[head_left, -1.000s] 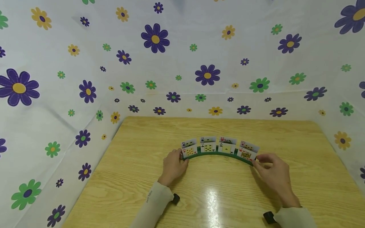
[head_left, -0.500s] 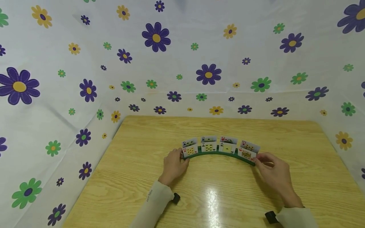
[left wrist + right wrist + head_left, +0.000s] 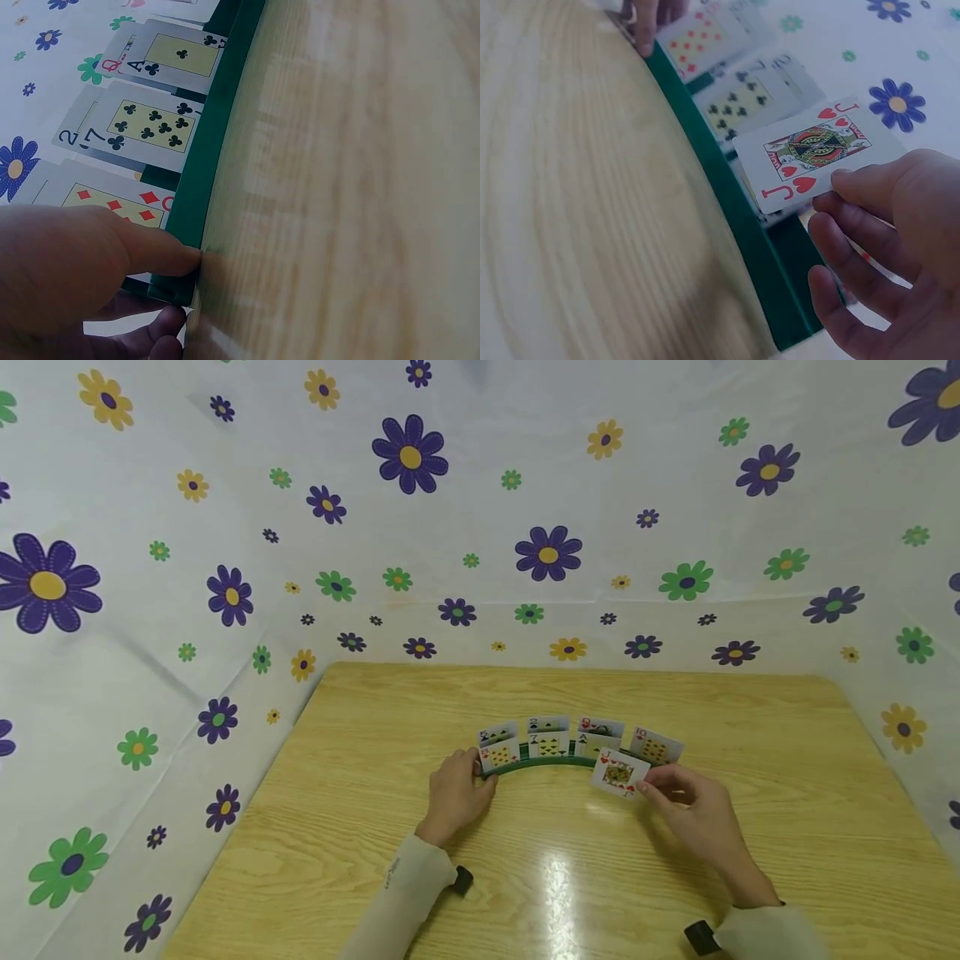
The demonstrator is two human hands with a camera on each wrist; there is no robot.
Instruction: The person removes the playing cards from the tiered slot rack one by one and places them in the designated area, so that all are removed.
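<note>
A curved green card holder (image 3: 555,761) stands on the wooden table with playing cards in two rows. My left hand (image 3: 457,793) grips its left end, thumb (image 3: 161,251) along the front. My right hand (image 3: 701,814) pinches the jack of hearts (image 3: 814,154) by its edge, raised in front of the holder's right part. Behind that card, the ace of clubs (image 3: 180,56) is partly covered. The seven of clubs (image 3: 549,745) and a diamonds card (image 3: 500,756) stand in the front row. A red ten (image 3: 657,748) is upright in the back row at the right end.
The pale wooden table (image 3: 375,710) reaches back to a white flower-patterned cloth (image 3: 480,510) that hangs behind and at both sides. More back-row cards, a two (image 3: 547,724) and a queen (image 3: 600,727), show above the front row.
The jack of hearts has come out of the front row at the right end. My right hand has moved it left and toward me. The left hand stays at the holder's end.
</note>
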